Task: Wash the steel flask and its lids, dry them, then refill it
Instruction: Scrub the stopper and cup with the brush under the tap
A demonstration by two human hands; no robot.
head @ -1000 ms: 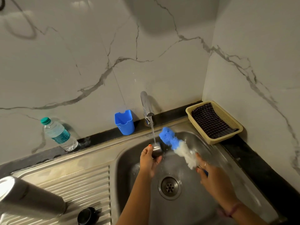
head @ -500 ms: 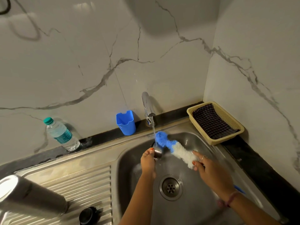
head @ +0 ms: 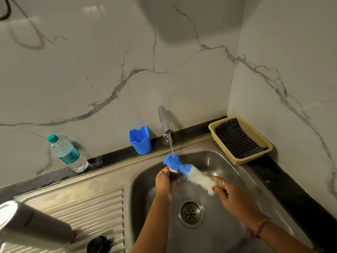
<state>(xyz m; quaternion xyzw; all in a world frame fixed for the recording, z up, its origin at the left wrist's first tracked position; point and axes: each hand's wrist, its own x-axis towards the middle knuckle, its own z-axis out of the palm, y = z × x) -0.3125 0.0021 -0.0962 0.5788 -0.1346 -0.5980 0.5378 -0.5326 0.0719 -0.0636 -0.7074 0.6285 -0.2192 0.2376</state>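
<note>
My left hand (head: 165,181) grips a small steel lid (head: 173,174) over the sink basin (head: 228,161), just below the running tap (head: 165,123). My right hand (head: 235,196) holds a bottle brush (head: 187,169) with a blue tip and white bristles; the blue tip lies across the lid under the stream of water. The steel flask (head: 31,228) lies on its side on the ribbed drainboard (head: 94,207) at the lower left. A black lid (head: 98,244) sits next to the flask on the drainboard.
A plastic water bottle (head: 66,154) with a green cap leans against the marble wall at the left. A blue plastic cup (head: 140,140) stands beside the tap. A beige basket (head: 255,138) holding a dark checked cloth sits in the right corner. The drain (head: 190,213) lies mid-basin.
The brush has swung left and down, so its blue tip now sits over the lid under the water. My right hand moved slightly inward; the left hand kept the lid under the tap.
</note>
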